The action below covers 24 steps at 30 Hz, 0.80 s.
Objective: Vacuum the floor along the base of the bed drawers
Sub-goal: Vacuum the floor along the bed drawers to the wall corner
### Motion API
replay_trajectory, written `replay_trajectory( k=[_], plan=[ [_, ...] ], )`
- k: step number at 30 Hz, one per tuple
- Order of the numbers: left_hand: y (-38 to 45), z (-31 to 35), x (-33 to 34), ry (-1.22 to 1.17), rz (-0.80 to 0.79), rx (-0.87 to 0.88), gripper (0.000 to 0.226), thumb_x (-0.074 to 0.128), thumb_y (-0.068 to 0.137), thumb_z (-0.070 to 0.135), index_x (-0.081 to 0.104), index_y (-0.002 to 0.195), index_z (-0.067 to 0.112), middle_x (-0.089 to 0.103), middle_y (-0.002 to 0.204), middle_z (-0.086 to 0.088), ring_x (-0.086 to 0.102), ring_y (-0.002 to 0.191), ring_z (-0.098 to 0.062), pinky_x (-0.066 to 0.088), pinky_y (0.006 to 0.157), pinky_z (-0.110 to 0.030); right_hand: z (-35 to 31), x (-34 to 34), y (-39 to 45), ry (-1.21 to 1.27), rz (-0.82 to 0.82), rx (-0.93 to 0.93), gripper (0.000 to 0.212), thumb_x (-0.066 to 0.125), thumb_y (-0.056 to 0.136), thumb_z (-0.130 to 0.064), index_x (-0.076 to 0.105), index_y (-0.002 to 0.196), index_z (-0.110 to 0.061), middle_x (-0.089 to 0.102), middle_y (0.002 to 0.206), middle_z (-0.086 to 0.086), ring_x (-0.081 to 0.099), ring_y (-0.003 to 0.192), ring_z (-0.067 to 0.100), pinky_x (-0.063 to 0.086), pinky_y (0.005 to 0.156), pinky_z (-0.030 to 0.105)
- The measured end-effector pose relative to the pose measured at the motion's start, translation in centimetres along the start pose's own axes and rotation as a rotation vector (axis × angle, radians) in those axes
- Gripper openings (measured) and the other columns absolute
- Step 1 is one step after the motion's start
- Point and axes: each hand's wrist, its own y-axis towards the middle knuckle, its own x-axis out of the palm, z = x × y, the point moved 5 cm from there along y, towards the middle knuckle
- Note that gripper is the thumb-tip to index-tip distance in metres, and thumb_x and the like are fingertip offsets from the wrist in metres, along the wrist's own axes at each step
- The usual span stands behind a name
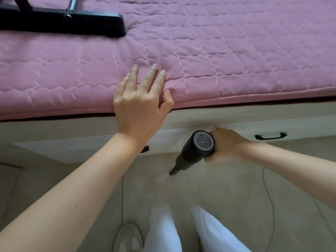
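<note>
Black handheld vacuum (197, 151) sits in right hand's (225, 144) closed grip, nozzle at floor (227, 193).

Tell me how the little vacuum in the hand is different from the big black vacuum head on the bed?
The handheld vacuum is round-bodied with a narrow nozzle; the floor head is long, flat and wide. The handheld vacuum is gripped by the right hand and tilts down at the floor; the floor head lies untouched on the pink mattress cover. Both are mostly black.
</note>
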Motion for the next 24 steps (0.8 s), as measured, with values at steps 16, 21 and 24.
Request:
replay_trajectory(
  k=[16, 21, 24],
  plan=[
    [0.5, 0.8, 0.3, 0.031, 0.038, -0.008, 0.041, 0.05, 0.09, 0.031, 0.074, 0.119, 0.015, 0.07, 0.125, -0.004, 0.064, 0.117, -0.039, 0.049, 0.098, -0.05, 0.5, 1.5, -3.1, -0.038, 0.025, 0.068, 0.029, 0.073, 0.062, -0.035, 0.045, 0.065, -0.031, 0.058, 0.072, -0.007, 0.061, 0.069, 0.018, 0.042, 0.056, 0.024],
    [1.5, 2.3, 0.8, -0.009, 0.009, 0.018, 0.042, 0.051, 0.089, 0.033, 0.074, 0.119, 0.016, 0.07, 0.124, -0.005, 0.065, 0.114, -0.04, 0.053, 0.094, -0.05, 0.5, 1.2, -3.7, -0.073, -0.022, 0.024, 0.027, 0.072, 0.064, -0.034, 0.046, 0.067, -0.031, 0.058, 0.071, -0.008, 0.06, 0.068, 0.015, 0.044, 0.057, 0.024],
    [2.1, 3.6, 1.0, -0.043, -0.073, -0.033, 0.048, 0.046, 0.089, 0.04, 0.071, 0.125, 0.02, 0.067, 0.131, -0.006, 0.06, 0.12, -0.043, 0.047, 0.101, -0.055, 1.2, 0.9, -4.2, -0.084, -0.039, 0.016, 0.023, 0.072, 0.064, -0.033, 0.056, 0.079, -0.026, 0.064, 0.078, -0.004, 0.06, 0.068, 0.016, 0.045, 0.057, 0.024]
  ],
)
